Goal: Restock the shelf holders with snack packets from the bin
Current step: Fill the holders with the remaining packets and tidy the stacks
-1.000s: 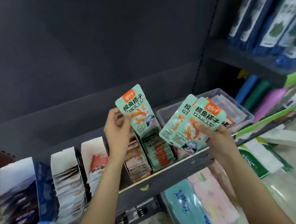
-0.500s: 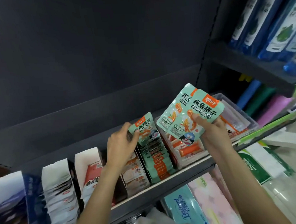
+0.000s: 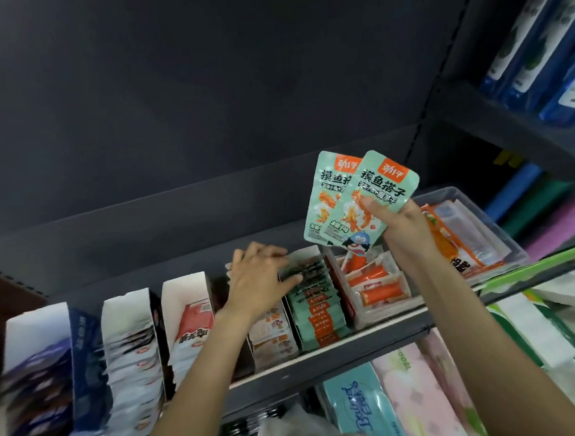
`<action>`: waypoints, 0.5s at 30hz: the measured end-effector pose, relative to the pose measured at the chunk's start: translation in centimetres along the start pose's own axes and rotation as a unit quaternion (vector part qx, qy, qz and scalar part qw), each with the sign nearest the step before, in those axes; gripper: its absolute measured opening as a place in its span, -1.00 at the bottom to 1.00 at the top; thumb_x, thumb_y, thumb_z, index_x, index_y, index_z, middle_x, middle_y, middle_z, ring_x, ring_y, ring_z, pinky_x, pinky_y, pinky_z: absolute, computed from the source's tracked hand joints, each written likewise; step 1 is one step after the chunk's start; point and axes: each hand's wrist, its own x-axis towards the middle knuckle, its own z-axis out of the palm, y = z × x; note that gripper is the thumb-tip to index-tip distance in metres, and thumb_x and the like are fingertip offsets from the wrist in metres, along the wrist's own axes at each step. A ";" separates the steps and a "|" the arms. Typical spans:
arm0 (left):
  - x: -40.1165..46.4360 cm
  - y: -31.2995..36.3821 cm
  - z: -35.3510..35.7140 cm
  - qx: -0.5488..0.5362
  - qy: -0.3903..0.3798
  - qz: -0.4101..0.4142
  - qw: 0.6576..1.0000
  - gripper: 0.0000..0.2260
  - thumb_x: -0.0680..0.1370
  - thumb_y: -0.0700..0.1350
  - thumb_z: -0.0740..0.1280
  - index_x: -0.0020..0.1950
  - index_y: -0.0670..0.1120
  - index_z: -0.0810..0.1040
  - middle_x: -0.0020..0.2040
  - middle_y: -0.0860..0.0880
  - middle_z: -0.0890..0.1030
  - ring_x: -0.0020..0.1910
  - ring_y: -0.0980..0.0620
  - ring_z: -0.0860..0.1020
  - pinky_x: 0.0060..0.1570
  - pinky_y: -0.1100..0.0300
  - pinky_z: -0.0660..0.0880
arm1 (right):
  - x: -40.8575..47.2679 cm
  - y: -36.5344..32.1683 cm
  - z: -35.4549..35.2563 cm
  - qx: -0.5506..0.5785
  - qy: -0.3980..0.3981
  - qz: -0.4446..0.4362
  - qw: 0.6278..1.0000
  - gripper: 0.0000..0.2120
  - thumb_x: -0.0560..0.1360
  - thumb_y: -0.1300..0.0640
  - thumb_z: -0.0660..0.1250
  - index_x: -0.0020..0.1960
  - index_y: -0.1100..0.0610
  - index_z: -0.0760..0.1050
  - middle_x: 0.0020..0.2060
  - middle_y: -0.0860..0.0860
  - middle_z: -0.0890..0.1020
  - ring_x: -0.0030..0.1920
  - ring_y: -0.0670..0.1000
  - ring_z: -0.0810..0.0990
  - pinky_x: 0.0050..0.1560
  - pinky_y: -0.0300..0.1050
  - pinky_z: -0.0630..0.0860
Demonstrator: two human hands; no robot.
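Observation:
My right hand (image 3: 406, 230) pinches two mint-green snack packets (image 3: 359, 195), fanned and upright, above the shelf. My left hand (image 3: 259, 277) reaches into the back of the holder of green packets (image 3: 316, 314). Its fingers lie behind and its thumb in front of the rearmost packet (image 3: 300, 268), which is down in the row. The clear plastic bin (image 3: 508, 236) sits on the shelf at the right and holds orange and white packets. Between bin and green row stands a holder of orange stick packets (image 3: 376, 290).
More white cardboard holders (image 3: 127, 331) with other snacks line the grey shelf (image 3: 339, 350) to the left. Tissue packs (image 3: 361, 413) lie on the level below. Blue bottles (image 3: 539, 47) stand on a higher shelf at the right. A dark back panel rises behind.
My left hand has lowered its green packet fully into the back of the green row. My right hand has lifted its two packets a little and turned them more upright.

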 end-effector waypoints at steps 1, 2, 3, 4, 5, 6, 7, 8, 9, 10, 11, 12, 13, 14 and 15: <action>0.2 0.3 -0.4 -0.043 -0.008 -0.011 0.999 -0.46 0.46 0.30 0.28 0.39 0.11 0.41 0.40 0.14 0.37 0.33 0.07 0.29 0.25 0.08 0.18 | 0.4 0.1 0.2 -0.012 -0.013 -0.002 1.000 -0.82 0.49 0.18 0.39 0.09 0.11 0.55 -0.03 0.02 0.70 -0.01 0.06 0.68 -0.01 0.05 0.60; 0.4 0.6 -1.0 -0.129 0.009 -0.033 0.991 -0.35 0.42 0.30 0.33 0.44 0.08 0.33 0.42 0.11 0.33 0.35 0.07 0.29 0.30 0.07 0.22 | 0.8 0.1 0.5 -0.026 -0.032 -0.004 0.999 -0.83 0.49 0.20 0.38 0.08 0.11 0.56 -0.02 0.02 0.70 0.00 0.05 0.68 0.00 0.03 0.60; 0.7 1.0 -1.8 -0.249 0.037 -0.059 0.966 -0.28 0.39 0.27 0.38 0.47 0.05 0.27 0.41 0.10 0.33 0.34 0.09 0.33 0.30 0.08 0.28 | 1.3 0.1 0.8 -0.041 -0.055 -0.007 0.998 -0.83 0.49 0.22 0.37 0.08 0.11 0.57 -0.01 0.03 0.70 0.01 0.05 0.67 -0.01 0.00 0.60; 1.1 1.3 -2.5 -0.373 0.068 -0.080 0.922 -0.27 0.39 0.21 0.42 0.48 0.03 0.25 0.37 0.11 0.36 0.30 0.12 0.39 0.26 0.15 0.35 | 1.8 0.2 1.2 -0.053 -0.079 -0.009 0.995 -0.82 0.49 0.23 0.37 0.09 0.12 0.57 0.00 0.03 0.69 0.02 0.05 0.67 -0.03 -0.04 0.60; 1.5 1.5 -3.1 -0.463 0.096 -0.094 0.876 -0.30 0.41 0.13 0.43 0.47 0.01 0.25 0.32 0.12 0.41 0.25 0.15 0.44 0.20 0.23 0.40 | 2.2 0.2 1.5 -0.066 -0.104 -0.008 0.992 -0.81 0.49 0.24 0.37 0.10 0.13 0.57 0.00 0.04 0.69 0.02 0.05 0.67 -0.05 -0.07 0.60; 1.9 1.6 -3.6 -0.513 0.118 -0.101 0.844 -0.38 0.44 0.04 0.44 0.44 0.00 0.28 0.24 0.15 0.47 0.19 0.17 0.49 0.13 0.30 0.44 | 2.6 0.3 1.9 -0.083 -0.126 -0.005 0.989 -0.80 0.49 0.24 0.37 0.11 0.14 0.56 0.01 0.05 0.69 0.03 0.05 0.67 -0.05 -0.10 0.61; 2.3 1.5 -4.0 -0.531 0.136 -0.102 0.830 -0.49 0.47 -0.04 0.43 0.38 0.00 0.34 0.15 0.18 0.52 0.11 0.20 0.53 0.08 0.33 0.49 | 2.9 0.3 2.3 -0.105 -0.147 -0.002 0.984 -0.79 0.48 0.23 0.37 0.11 0.14 0.56 0.02 0.05 0.69 0.03 0.05 0.67 -0.04 -0.10 0.61; 2.6 1.4 -4.2 -0.532 0.151 -0.099 0.827 -0.61 0.50 -0.10 0.41 0.29 0.01 0.40 0.06 0.18 0.57 0.03 0.23 0.56 0.04 0.32 0.52 | 3.2 0.2 2.7 -0.130 -0.166 -0.001 0.978 -0.79 0.48 0.21 0.38 0.11 0.13 0.57 0.02 0.05 0.69 0.03 0.04 0.67 -0.02 -0.10 0.61; 2.8 1.0 -4.3 -0.528 0.163 -0.098 0.828 -0.72 0.51 -0.15 0.40 0.18 0.00 0.45 0.00 0.16 0.59 -0.05 0.24 0.58 0.01 0.28 0.55 | 3.4 0.2 3.0 -0.152 -0.181 0.001 0.972 -0.79 0.48 0.19 0.39 0.11 0.11 0.57 0.03 0.04 0.69 0.03 0.03 0.67 0.00 -0.09 0.61; 2.9 0.6 -4.0 -0.525 0.174 -0.100 0.827 -0.79 0.52 -0.19 0.39 0.09 -0.01 0.47 -0.04 0.12 0.61 -0.09 0.24 0.59 -0.02 0.26 0.57 | 3.6 0.2 3.1 -0.167 -0.191 0.003 0.967 -0.79 0.48 0.18 0.38 0.11 0.11 0.57 0.03 0.04 0.68 0.04 0.03 0.66 0.02 -0.09 0.60; 2.9 0.1 -3.7 -0.521 0.182 -0.106 0.827 -0.83 0.52 -0.21 0.38 0.03 -0.02 0.48 -0.05 0.08 0.62 -0.11 0.24 0.60 -0.06 0.26 0.58 | 3.8 0.2 3.3 -0.172 -0.194 0.005 0.966 -0.80 0.49 0.17 0.37 0.11 0.11 0.58 0.03 0.04 0.68 0.04 0.02 0.66 0.04 -0.08 0.60; 2.7 -0.4 -3.2 -0.514 0.189 -0.113 0.829 -0.85 0.52 -0.22 0.38 0.00 -0.02 0.48 -0.04 0.05 0.63 -0.09 0.22 0.61 -0.09 0.27 0.58 | 3.9 0.2 3.3 -0.171 -0.189 0.005 0.967 -0.82 0.51 0.16 0.35 0.10 0.10 0.58 0.02 0.03 0.69 0.03 0.01 0.67 0.03 -0.09 0.60; 2.6 -0.8 -2.9 -0.500 0.193 -0.117 0.836 -0.86 0.52 -0.21 0.38 -0.01 -0.02 0.48 -0.03 0.04 0.64 -0.07 0.18 0.61 -0.11 0.28 0.59 | 4.0 0.2 3.3 -0.169 -0.176 0.005 0.970 -0.86 0.53 0.16 0.33 0.08 0.08 0.58 -0.02 0.01 0.69 0.00 -0.02 0.67 0.01 -0.11 0.60; 2.5 -1.0 -2.5 -0.486 0.196 -0.120 0.843 -0.87 0.52 -0.19 0.38 -0.02 -0.01 0.48 -0.03 0.04 0.64 -0.05 0.15 0.62 -0.13 0.28 0.59 | 4.0 0.2 3.2 -0.163 -0.157 0.005 0.974 -0.89 0.55 0.16 0.30 0.04 0.06 0.57 -0.06 -0.02 0.70 -0.04 -0.04 0.68 -0.02 -0.13 0.59; 2.4 -1.2 -2.3 -0.477 0.199 -0.122 0.848 -0.87 0.53 -0.19 0.38 -0.01 -0.01 0.48 -0.03 0.05 0.64 -0.04 0.13 0.63 -0.15 0.30 0.58 | 4.0 0.2 3.0 -0.149 -0.133 0.006 0.980 -0.91 0.56 0.16 0.29 0.01 0.06 0.56 -0.11 -0.05 0.70 -0.09 -0.07 0.68 -0.05 -0.15 0.58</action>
